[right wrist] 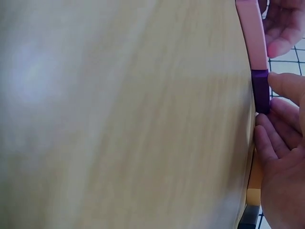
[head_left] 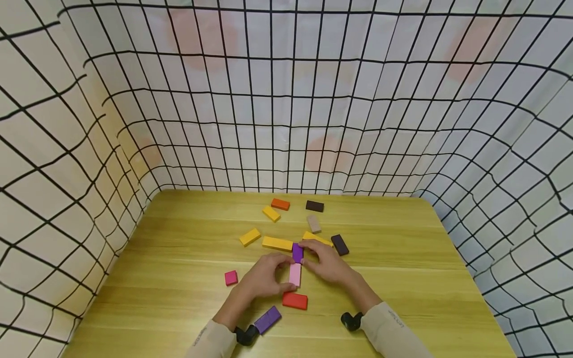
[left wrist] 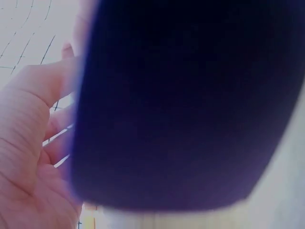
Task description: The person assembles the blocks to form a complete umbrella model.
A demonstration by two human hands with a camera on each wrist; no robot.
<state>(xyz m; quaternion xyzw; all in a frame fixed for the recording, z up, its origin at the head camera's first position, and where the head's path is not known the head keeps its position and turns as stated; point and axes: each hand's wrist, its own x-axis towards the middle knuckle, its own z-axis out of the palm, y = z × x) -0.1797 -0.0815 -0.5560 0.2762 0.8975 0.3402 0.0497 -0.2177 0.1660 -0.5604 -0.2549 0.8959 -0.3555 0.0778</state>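
Note:
A small purple block (head_left: 297, 252) lies end to end with a pink block (head_left: 295, 275) in mid-table. My left hand (head_left: 264, 276) holds the pink block, its thumb at the near end and its fingertips by the joint with the purple one. With thumb and finger, my right hand (head_left: 330, 262) pinches the purple block; the right wrist view shows that block (right wrist: 260, 90) at the fingertips. A yellow block (head_left: 277, 243) touches the purple block's far left corner. Another yellow block (head_left: 315, 238) is partly behind my right fingers. A dark blurred shape (left wrist: 181, 109) covers most of the left wrist view.
Just nearer than the pink block is a red block (head_left: 295, 301). A larger purple block (head_left: 267, 319) lies against the left wrist camera. Left stands a magenta cube (head_left: 231, 278). Farther back are yellow, orange, beige and dark blocks (head_left: 340, 244). Black wire mesh (head_left: 291, 109) surrounds the table.

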